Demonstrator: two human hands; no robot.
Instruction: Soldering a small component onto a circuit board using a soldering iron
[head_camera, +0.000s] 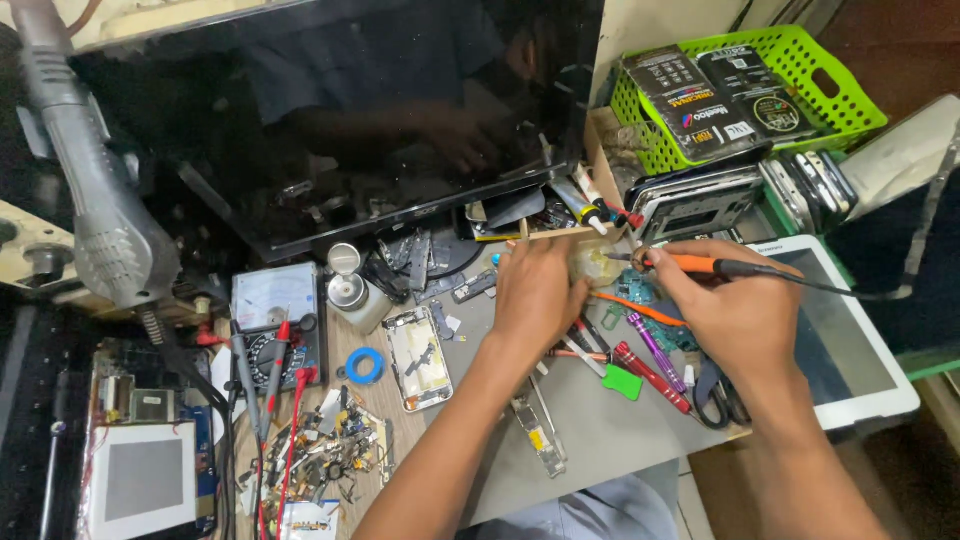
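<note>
- Fingers of the right hand (735, 315) pinch the orange grip of a soldering iron (690, 264), held like a pen.
- Iron's a slim rod, orange at the grip, dark behind, with a black cord trailing right over the white tablet (850, 350).
- Long axis runs nearly level, tip pointing left at a small clear pot (598, 265).
- Left hand (535, 295) is curled at that pot, fingertips hidden, so the grip can't be told.
- Below the hands: red and purple screwdrivers (650, 365) on the grey mat (600, 430).
- Further out, an opened phone shell (418, 358), a multimeter (277, 325), a green basket (800, 70) behind.
</note>
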